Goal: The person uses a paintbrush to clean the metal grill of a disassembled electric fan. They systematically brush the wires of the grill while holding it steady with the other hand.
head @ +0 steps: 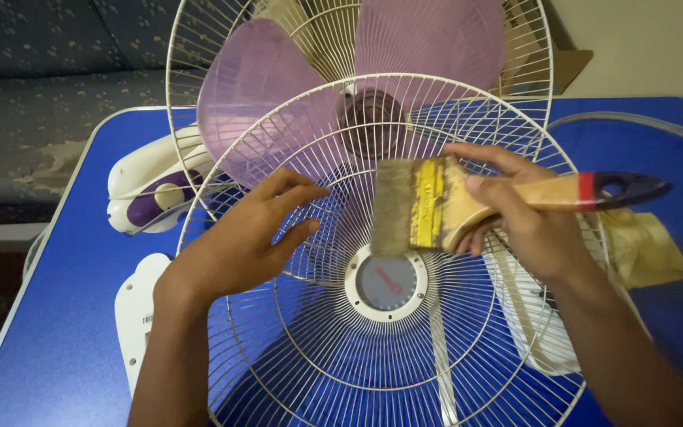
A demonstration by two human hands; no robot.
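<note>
Front fan guard (pixel 333 332) lies tilted over the blue table (pixel 57 332), propped against the fan; paintbrush (pixel 468 202) bristles rest on its wires just above the centre hub (pixel 386 282). Right hand (pixel 527 217) grips the brush handle, fingers closed around it. Left hand (pixel 250 229) is spread flat on the wires, likely steadying the guard. Behind: purple blades (pixel 270 87), rear guard (pixel 199 47), white fan body (pixel 148 186)

Blue table (pixel 49 332) is seen under everything. Fan body (pixel 148 186), white and purple, is laid at the left, with translucent purple blades (pixel 254 95) and rear grille (pixel 199 47) behind. White plate (pixel 137 316) lies flat near the left edge. Yellowish cloth (pixel 650 249) at the right. Patterned sofa (pixel 41 95) beyond.
</note>
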